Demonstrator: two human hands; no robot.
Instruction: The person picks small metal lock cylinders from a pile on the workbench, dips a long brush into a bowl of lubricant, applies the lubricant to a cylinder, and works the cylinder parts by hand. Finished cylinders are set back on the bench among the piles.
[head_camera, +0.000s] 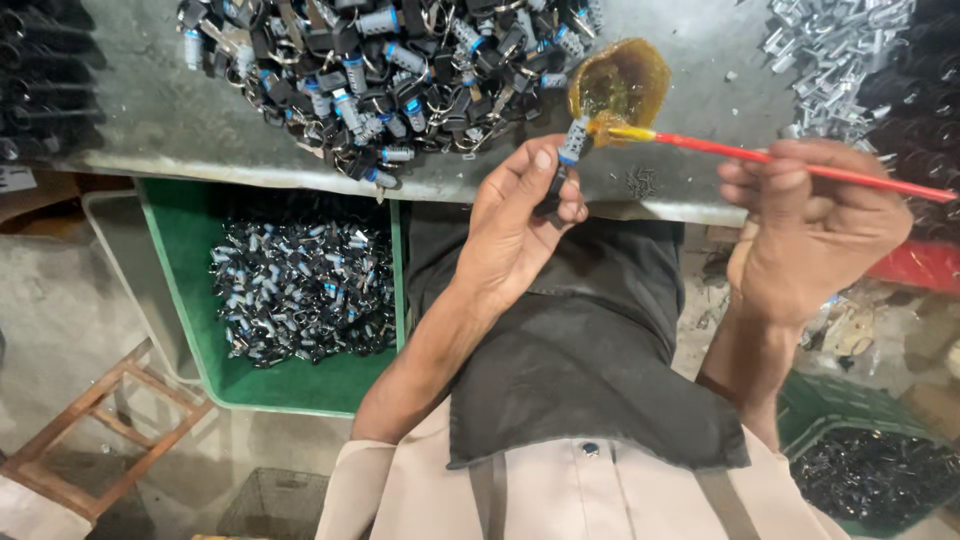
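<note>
Near the middle of the frame the left hand (520, 215) pinches a small part (572, 143) between thumb and fingers, a black piece with a silvery cap and a blue band, held up just below the upper centre. At the right the right hand (805, 225) is closed around a thin red brush (800, 165), which runs leftward from the right edge. The brush's yellowish tip touches the top of the part, right beside an amber blob of glue (620, 80) that sits on the grey desk (160, 125).

A heap of similar parts (390, 70) (black, silver and blue, tangled with wire rings) covers the upper centre of the desk. At the upper right lies a pile of silver pieces (835, 50). Below the desk's edge, at centre left, a green bin (180, 260) holds more of the small parts. A wooden stool (110, 430) shows at the lower left, and another green bin (850, 440) with dark pieces at the lower right. A dark cloth (580, 370) covers the person's lap at lower centre.
</note>
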